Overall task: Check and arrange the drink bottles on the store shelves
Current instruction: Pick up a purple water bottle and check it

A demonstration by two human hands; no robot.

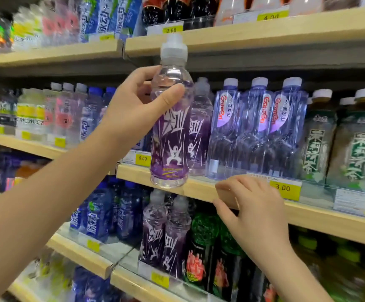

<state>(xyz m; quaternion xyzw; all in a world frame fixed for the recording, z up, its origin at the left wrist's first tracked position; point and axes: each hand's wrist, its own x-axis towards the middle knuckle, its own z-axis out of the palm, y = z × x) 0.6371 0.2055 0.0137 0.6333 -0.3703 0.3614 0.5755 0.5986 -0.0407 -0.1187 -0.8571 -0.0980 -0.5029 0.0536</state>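
I make out yellow price tags: a 2.00 tag [171,29] far at centre, a blurred 4.00 tag [270,17] to its right, a 5.00 tag [142,158] nearer, and a 3.00 tag [282,188] right of that. A white label [349,201] sits further right behind a clear strip [316,192]. The near tags [159,279] are too blurred for me to read.

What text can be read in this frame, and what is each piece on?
"2.00": top price tag, upper shelf.
"5.00": left price tag, beside the purple bottle that the left hand holds.
"3.00": right price tag, on the shelf edge that the right hand pinches.
"Ganten": clear water bottles.
"脉动": blue bottles.
Other tags and labels: too blurred.
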